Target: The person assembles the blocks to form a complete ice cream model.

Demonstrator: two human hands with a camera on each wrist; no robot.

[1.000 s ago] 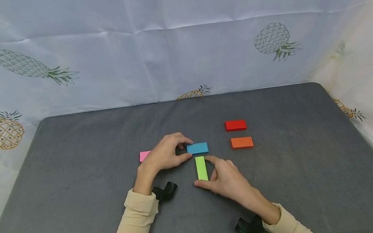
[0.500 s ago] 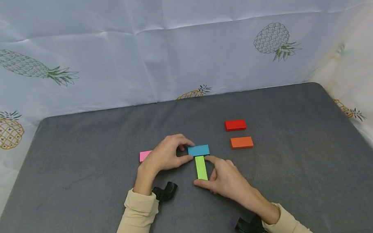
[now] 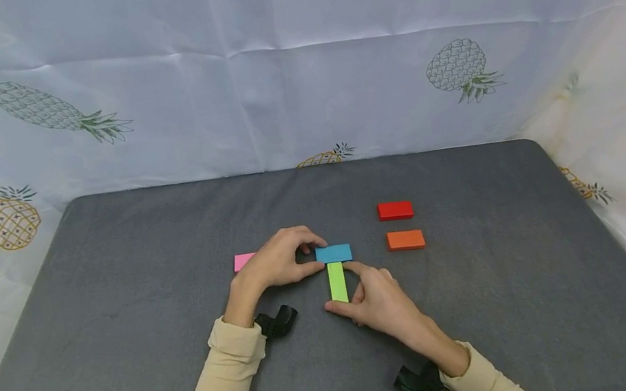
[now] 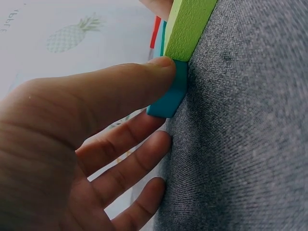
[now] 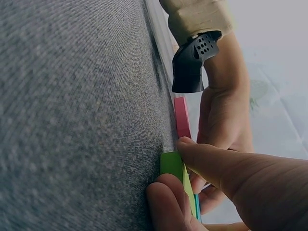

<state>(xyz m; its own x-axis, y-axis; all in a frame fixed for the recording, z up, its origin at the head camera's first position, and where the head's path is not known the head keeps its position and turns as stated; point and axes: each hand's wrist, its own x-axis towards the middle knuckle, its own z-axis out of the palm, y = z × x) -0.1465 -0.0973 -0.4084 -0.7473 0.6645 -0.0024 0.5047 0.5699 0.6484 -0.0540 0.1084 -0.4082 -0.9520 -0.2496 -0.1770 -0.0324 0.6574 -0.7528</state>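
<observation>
Pinching a lime-green rectangular block (image 3: 337, 282) of what looks like painted wood with the right hand (image 3: 378, 299), just below the centre of the frame: thumb at the lower short end, forefinger near the upper right corner. Lying up and to the left of that palm, long axis running up and down the frame. Meeting with its upper end, roughly midway, the lower long side of a sky-blue rectangular block (image 3: 334, 254) set crosswise — seemingly touching, and square enough to make a T. Key relation, by judgement: that right-angled join. Pinched at the blue block's left end by the left hand (image 3: 276, 258), thumb below and forefinger above; so nearer to the right hand for green, to the left for blue.

Partly hidden by the left hand, left of centre, a pink rectangular block (image 3: 243, 261). Well apart, right of centre, an orange rectangular block (image 3: 405, 240), with a red rectangular block (image 3: 395, 210) just above — both crosswise on a grey cloth-covered tabletop (image 3: 491, 276). Across the top of the frame, pale pineapple-printed fabric (image 3: 269, 91).
</observation>
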